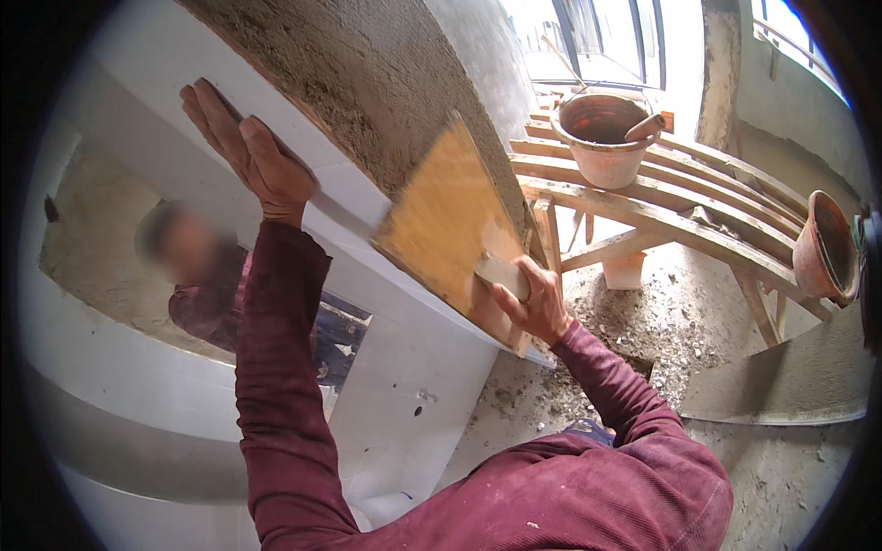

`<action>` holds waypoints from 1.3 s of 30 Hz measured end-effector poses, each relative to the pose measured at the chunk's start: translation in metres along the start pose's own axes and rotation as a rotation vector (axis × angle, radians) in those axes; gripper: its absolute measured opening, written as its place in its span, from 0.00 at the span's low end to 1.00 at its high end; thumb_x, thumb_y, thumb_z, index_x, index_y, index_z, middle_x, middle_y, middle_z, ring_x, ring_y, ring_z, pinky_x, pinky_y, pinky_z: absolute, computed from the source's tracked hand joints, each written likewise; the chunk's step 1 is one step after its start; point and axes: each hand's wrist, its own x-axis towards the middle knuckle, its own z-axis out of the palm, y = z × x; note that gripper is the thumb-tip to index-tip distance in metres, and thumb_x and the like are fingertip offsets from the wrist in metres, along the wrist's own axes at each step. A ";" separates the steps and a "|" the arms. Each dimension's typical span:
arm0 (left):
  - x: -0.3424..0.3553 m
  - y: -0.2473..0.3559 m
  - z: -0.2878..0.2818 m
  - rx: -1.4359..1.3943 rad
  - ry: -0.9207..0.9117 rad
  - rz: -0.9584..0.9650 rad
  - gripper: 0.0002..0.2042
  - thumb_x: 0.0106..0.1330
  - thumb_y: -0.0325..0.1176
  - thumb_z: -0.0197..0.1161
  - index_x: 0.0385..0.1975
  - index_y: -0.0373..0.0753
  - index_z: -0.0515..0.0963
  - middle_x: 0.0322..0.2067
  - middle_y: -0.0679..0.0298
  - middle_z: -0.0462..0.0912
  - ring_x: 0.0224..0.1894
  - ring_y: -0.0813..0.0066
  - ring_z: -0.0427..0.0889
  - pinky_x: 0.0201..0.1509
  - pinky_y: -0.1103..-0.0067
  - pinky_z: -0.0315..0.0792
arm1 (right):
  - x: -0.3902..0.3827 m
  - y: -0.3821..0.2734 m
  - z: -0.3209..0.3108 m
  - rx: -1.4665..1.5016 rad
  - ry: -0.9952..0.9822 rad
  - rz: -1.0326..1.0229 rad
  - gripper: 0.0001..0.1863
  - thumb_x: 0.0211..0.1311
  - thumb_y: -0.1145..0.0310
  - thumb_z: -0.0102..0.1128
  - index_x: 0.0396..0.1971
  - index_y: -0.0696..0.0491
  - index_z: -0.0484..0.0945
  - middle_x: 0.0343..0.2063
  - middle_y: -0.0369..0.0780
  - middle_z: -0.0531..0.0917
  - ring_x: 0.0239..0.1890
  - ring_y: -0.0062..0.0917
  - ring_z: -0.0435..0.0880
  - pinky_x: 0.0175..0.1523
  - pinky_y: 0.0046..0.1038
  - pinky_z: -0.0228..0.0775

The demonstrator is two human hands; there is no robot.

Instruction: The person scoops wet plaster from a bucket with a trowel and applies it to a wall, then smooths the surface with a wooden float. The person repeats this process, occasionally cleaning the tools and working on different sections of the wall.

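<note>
Yellow flat wooden float (443, 219), gripped by the curled fingers of the right hand (540, 305) over rough brown mortar (354, 78), is best pressed evenly; the left hand (253, 156), fingers straight, is laid on smooth white panelling (161, 60).

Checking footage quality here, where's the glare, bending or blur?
In the head view, glare whitens the window; there too, the planks bow and the corners go black; same view, the head at left is blurred and the wooden float in the right hand looks slightly smeared.

texts: none legible | labels: none | brands: none | numbers: none | signs: none
</note>
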 end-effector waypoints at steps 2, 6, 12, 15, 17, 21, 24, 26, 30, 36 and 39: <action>0.002 0.005 0.000 -0.044 0.013 -0.045 0.32 0.71 0.50 0.33 0.66 0.29 0.52 0.67 0.44 0.47 0.71 0.50 0.41 0.71 0.61 0.37 | 0.022 -0.023 -0.003 -0.013 -0.019 0.007 0.19 0.54 0.59 0.65 0.31 0.60 0.70 0.21 0.51 0.76 0.24 0.42 0.81 0.26 0.33 0.71; -0.009 -0.006 -0.006 -0.092 0.031 -0.014 0.30 0.71 0.48 0.34 0.65 0.30 0.53 0.67 0.45 0.48 0.71 0.50 0.41 0.71 0.61 0.38 | 0.013 -0.023 -0.003 -0.072 -0.091 -0.013 0.20 0.54 0.59 0.65 0.31 0.60 0.69 0.22 0.52 0.76 0.24 0.44 0.81 0.26 0.34 0.72; 0.000 -0.005 0.006 -0.168 0.084 -0.012 0.28 0.72 0.45 0.36 0.64 0.31 0.57 0.67 0.45 0.49 0.71 0.49 0.42 0.71 0.61 0.38 | -0.006 -0.006 -0.007 -0.074 -0.031 -0.081 0.20 0.53 0.59 0.66 0.33 0.60 0.69 0.20 0.50 0.77 0.23 0.44 0.81 0.25 0.34 0.73; -0.008 -0.009 -0.006 -0.145 0.070 0.005 0.27 0.72 0.44 0.36 0.64 0.31 0.58 0.67 0.46 0.49 0.71 0.48 0.42 0.71 0.60 0.37 | 0.041 -0.048 0.001 -0.032 -0.043 -0.021 0.21 0.52 0.60 0.67 0.29 0.59 0.66 0.14 0.49 0.74 0.19 0.43 0.80 0.21 0.34 0.68; -0.008 -0.007 -0.006 -0.134 0.081 -0.016 0.27 0.72 0.45 0.36 0.64 0.31 0.59 0.67 0.46 0.50 0.71 0.48 0.43 0.71 0.60 0.38 | 0.035 -0.047 0.000 -0.096 -0.008 -0.061 0.20 0.51 0.61 0.67 0.32 0.60 0.68 0.18 0.51 0.77 0.23 0.44 0.82 0.24 0.35 0.72; -0.001 -0.009 0.003 -0.142 0.127 0.030 0.27 0.73 0.45 0.35 0.63 0.32 0.60 0.67 0.47 0.51 0.70 0.48 0.45 0.71 0.60 0.39 | -0.012 -0.006 -0.010 -0.086 -0.079 -0.085 0.23 0.50 0.63 0.66 0.40 0.62 0.70 0.25 0.52 0.80 0.28 0.43 0.84 0.31 0.34 0.76; -0.004 -0.011 0.000 -0.128 0.137 0.024 0.27 0.73 0.47 0.36 0.63 0.33 0.61 0.67 0.47 0.52 0.70 0.47 0.46 0.70 0.59 0.40 | 0.030 -0.037 -0.006 -0.102 -0.074 0.030 0.19 0.52 0.63 0.66 0.35 0.61 0.70 0.23 0.50 0.80 0.23 0.37 0.83 0.27 0.32 0.74; -0.004 -0.012 -0.002 -0.115 0.132 0.024 0.26 0.73 0.46 0.36 0.63 0.33 0.62 0.67 0.47 0.53 0.70 0.47 0.46 0.70 0.59 0.40 | 0.056 -0.061 -0.008 -0.065 -0.015 -0.052 0.19 0.52 0.63 0.67 0.34 0.61 0.69 0.21 0.50 0.79 0.21 0.35 0.83 0.26 0.31 0.73; -0.005 -0.011 -0.001 -0.150 0.105 0.018 0.26 0.73 0.44 0.36 0.64 0.32 0.58 0.67 0.49 0.51 0.71 0.52 0.43 0.71 0.62 0.39 | 0.017 -0.028 -0.005 -0.150 -0.032 -0.075 0.20 0.52 0.62 0.65 0.35 0.61 0.70 0.24 0.52 0.80 0.25 0.40 0.84 0.30 0.34 0.74; -0.008 -0.014 -0.007 -0.095 0.079 0.007 0.26 0.73 0.43 0.36 0.64 0.32 0.59 0.67 0.49 0.51 0.71 0.54 0.42 0.72 0.63 0.38 | 0.064 -0.077 -0.006 -0.111 -0.055 0.054 0.19 0.53 0.63 0.65 0.33 0.62 0.70 0.21 0.51 0.80 0.23 0.39 0.83 0.26 0.31 0.72; -0.007 -0.012 -0.007 -0.095 0.112 0.017 0.24 0.72 0.41 0.37 0.63 0.35 0.62 0.67 0.51 0.53 0.71 0.51 0.45 0.71 0.59 0.38 | 0.060 -0.069 -0.002 -0.184 0.074 -0.124 0.18 0.53 0.63 0.65 0.32 0.62 0.70 0.20 0.51 0.79 0.22 0.37 0.83 0.25 0.31 0.72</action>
